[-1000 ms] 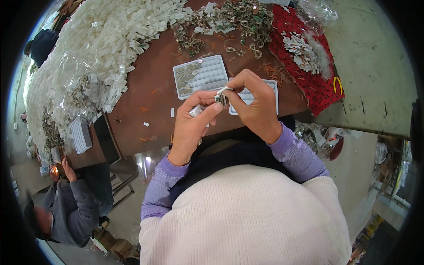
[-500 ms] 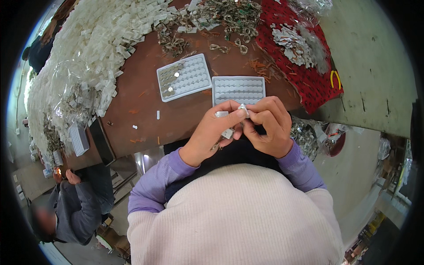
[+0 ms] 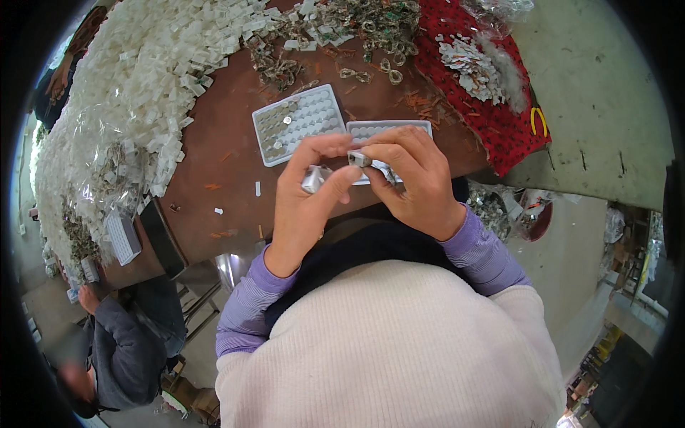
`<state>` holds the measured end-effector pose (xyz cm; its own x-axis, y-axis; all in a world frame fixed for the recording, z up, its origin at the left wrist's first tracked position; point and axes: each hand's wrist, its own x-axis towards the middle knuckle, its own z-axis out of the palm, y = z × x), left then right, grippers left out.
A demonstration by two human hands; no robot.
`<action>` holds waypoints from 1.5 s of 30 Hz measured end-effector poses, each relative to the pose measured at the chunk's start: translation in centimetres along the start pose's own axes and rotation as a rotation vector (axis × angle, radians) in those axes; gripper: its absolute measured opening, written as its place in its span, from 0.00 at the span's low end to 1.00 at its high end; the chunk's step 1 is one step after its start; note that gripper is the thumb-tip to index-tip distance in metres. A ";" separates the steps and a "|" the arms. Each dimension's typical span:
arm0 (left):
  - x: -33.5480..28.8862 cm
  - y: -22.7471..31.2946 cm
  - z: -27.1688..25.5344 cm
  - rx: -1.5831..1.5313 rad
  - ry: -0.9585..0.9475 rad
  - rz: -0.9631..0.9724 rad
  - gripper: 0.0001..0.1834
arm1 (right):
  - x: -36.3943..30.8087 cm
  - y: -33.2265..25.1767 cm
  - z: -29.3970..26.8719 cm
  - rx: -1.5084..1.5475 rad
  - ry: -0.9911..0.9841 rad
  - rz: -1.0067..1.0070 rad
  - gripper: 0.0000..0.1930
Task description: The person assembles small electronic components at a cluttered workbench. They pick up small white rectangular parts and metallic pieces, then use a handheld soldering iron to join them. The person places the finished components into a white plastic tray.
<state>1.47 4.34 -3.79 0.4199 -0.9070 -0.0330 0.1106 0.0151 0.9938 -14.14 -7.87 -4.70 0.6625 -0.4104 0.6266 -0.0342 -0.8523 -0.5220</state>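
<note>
My left hand [image 3: 303, 203] is raised over the near edge of the brown table, curled around a small shiny whitish piece [image 3: 314, 179] with its thumb and fingers. Close beside it, my right hand [image 3: 417, 182] pinches a small grey-white block [image 3: 359, 158] between thumb and fingers. The left fingertips come up to this block; whether they touch it I cannot tell. Behind my hands lies a white tray [image 3: 422, 127] with scalloped rows, partly covered by the right hand. Left of it, a second white tray [image 3: 328, 107] has small pale pieces in its left part.
A large heap of white plastic pieces [image 3: 143, 85] covers the table's left. Looped wire bundles [image 3: 389, 28] lie at the back. On a red cloth [image 3: 457, 71] are white flakes [image 3: 474, 71] and yellow-handled pliers [image 3: 539, 123]. Another person [image 3: 125, 349] sits at lower left.
Both hands have moved up and left, nearer the trays, and a little apart. The block now shows in the right hand's pinch. At lower left the other person's hands have shifted.
</note>
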 end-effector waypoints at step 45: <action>-1.7 -1.7 2.3 0.079 -0.016 0.376 0.09 | -1.6 -0.9 0.5 0.153 0.152 0.032 0.12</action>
<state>-1.49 4.89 -5.16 0.4039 -0.8508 0.3363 -0.1187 0.3158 0.9414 -14.85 -6.31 -5.53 0.5420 -0.4901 0.6826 0.0684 -0.7839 -0.6171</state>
